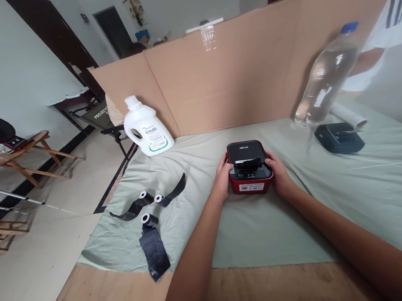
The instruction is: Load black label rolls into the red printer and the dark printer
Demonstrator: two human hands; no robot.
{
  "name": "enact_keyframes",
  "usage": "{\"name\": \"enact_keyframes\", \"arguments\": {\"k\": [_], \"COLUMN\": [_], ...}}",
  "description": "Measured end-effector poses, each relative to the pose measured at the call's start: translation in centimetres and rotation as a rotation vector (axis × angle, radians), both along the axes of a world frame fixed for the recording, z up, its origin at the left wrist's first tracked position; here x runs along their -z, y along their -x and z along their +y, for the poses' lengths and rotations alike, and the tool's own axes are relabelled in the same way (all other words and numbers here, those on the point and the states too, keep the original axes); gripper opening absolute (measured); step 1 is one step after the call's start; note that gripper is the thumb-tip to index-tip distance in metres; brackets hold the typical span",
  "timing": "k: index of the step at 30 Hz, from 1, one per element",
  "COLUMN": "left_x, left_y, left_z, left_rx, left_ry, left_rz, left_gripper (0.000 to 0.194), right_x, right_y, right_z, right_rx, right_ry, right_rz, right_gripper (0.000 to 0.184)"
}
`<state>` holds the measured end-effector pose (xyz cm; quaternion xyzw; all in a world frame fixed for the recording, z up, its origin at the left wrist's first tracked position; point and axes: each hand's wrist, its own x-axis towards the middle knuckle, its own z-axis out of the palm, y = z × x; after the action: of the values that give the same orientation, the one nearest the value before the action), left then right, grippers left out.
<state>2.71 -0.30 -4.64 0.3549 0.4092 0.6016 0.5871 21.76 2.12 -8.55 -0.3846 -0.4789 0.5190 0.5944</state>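
A small red and black label printer (251, 184) sits on the green cloth in front of me, its dark lid (245, 150) closed. A short black strip (249, 163) sticks out of its slot. My left hand (223, 175) grips the printer's left side, and my right hand (278, 172) grips its right side, fingers wrapped round the edges. Left of my arms lie three small rolls of black strip with white cores: one roll (150, 220) nearest me, another (147, 197) farther back, and a third (160, 199) beside it, each with a loose tail.
A white detergent jug (150, 130) stands at the back left before a cardboard screen (229, 86). Toward the back right are a large water bottle (329, 77), a dark flat object (339, 139) and a white tube (349, 114). A person's arm (370, 59) shows behind the bottle.
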Motion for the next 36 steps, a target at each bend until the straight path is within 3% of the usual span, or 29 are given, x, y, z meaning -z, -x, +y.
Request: {"name": "enact_keyframes", "arguments": {"k": [36], "left_x": [-0.28], "left_y": [-0.01], "left_z": [-0.26], "left_rx": [0.008], "left_ry": [-0.03], "left_rz": [-0.01], "left_gripper": [0.059], "right_x": [0.41], "right_y": [-0.09], "right_z": [0.4], "right_rx": [0.011], "right_ry": [-0.014], "right_rz": [-0.047], "right_gripper": [0.046]}}
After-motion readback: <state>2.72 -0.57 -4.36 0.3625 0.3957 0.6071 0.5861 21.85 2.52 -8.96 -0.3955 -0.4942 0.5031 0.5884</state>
